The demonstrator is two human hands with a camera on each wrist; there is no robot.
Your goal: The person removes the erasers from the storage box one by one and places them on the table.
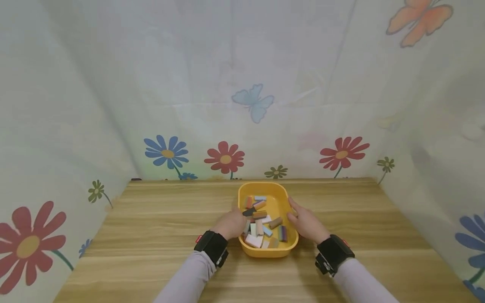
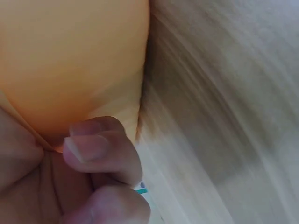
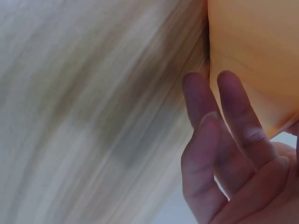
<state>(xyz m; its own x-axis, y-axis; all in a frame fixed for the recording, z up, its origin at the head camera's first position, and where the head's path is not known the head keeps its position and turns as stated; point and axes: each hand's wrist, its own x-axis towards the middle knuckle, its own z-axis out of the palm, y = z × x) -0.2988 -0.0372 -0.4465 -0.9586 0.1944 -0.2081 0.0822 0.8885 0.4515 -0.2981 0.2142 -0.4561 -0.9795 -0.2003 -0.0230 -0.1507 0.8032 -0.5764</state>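
Note:
A yellow plastic basin (image 1: 282, 202) sits at the middle of the wooden table, with several small oblong pieces (image 1: 259, 228) in white, tan, orange, pale blue and striped colours heaped mostly in its left and near parts. My left hand (image 1: 232, 224) grips the basin's left rim; in the left wrist view its curled fingers (image 2: 105, 151) lie against the outer wall (image 2: 70, 60). On the right side my right hand (image 1: 307, 223) holds the rim, thumb over the edge. The right wrist view shows its loosely extended fingers (image 3: 240, 109) at the outer wall (image 3: 252, 42). A black piece (image 1: 249, 212) lies by the left hand.
The wood-grain table (image 1: 170, 206) spreads out on both sides of the basin. A pale curtain (image 1: 189, 84) printed with flowers and butterflies closes off the back and both sides. A small dark item (image 1: 136, 179) is at the table's far left corner.

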